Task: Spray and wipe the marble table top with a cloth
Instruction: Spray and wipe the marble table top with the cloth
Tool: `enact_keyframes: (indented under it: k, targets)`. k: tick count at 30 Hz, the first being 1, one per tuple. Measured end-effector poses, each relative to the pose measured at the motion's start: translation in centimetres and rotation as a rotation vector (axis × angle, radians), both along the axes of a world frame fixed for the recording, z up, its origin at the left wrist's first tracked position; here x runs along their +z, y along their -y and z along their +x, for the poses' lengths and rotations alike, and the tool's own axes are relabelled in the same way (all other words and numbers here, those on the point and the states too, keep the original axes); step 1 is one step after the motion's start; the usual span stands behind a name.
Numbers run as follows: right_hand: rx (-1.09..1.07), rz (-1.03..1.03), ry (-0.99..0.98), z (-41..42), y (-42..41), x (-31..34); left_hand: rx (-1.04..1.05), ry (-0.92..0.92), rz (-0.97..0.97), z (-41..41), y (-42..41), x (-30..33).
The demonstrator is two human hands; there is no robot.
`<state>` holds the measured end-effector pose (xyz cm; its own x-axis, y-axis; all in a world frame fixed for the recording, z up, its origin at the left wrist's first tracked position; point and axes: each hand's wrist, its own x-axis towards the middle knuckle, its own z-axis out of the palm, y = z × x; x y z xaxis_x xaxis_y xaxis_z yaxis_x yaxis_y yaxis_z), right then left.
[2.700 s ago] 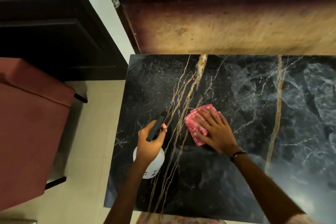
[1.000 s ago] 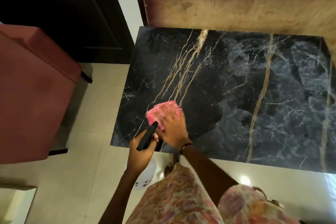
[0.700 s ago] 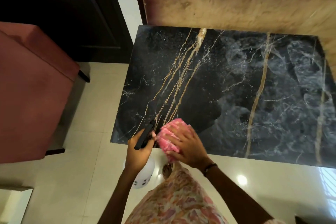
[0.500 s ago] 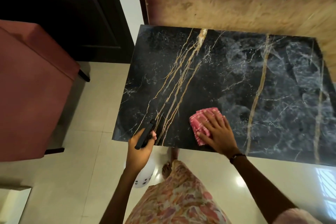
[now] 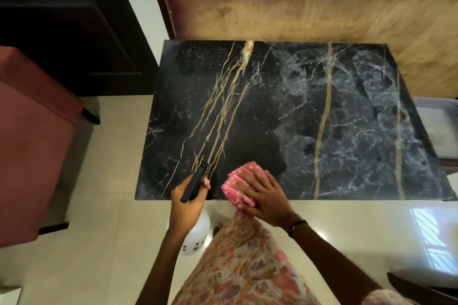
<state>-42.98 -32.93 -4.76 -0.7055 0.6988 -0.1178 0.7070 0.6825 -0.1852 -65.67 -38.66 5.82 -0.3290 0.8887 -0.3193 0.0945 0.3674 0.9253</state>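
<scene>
Right hand (image 5: 266, 195) slid pink cloth (image 5: 239, 184) leftward to the table (image 5: 322, 119) edge; left hand (image 5: 187, 203) still grips sprayer (image 5: 194, 238).

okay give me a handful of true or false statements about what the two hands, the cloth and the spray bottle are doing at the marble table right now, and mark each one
1. The right hand presses the pink cloth flat at the near edge of the marble table top. True.
2. The spray bottle stands on the marble. False: the left hand holds it by its black trigger head, and its white body hangs below the table edge, over the floor.
3. The cloth lies at the far edge of the table, by the wall. False: it is at the near edge, partly overhanging it.
4. A dark band sits on the right wrist. True.
5. Both hands are on the cloth. False: only the right one is.
</scene>
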Motion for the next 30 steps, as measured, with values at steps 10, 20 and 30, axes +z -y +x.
enact_keyframes:
  k: [10, 20, 30]
  targets:
    - [-0.429, -0.065, 0.042, 3.6, -7.0, 0.7, -0.059, -0.040, -0.040, 3.3, -1.6, 0.1]
    - [-0.002, -0.013, 0.003, 12.8, -1.6, 0.6, 0.004, -0.024, -0.067, 8.9, -4.7, 0.9]
    - [-0.305, -0.129, 0.032, 13.7, -9.5, 1.0, -0.053, -0.024, -0.028, 14.0, -6.6, 1.1]
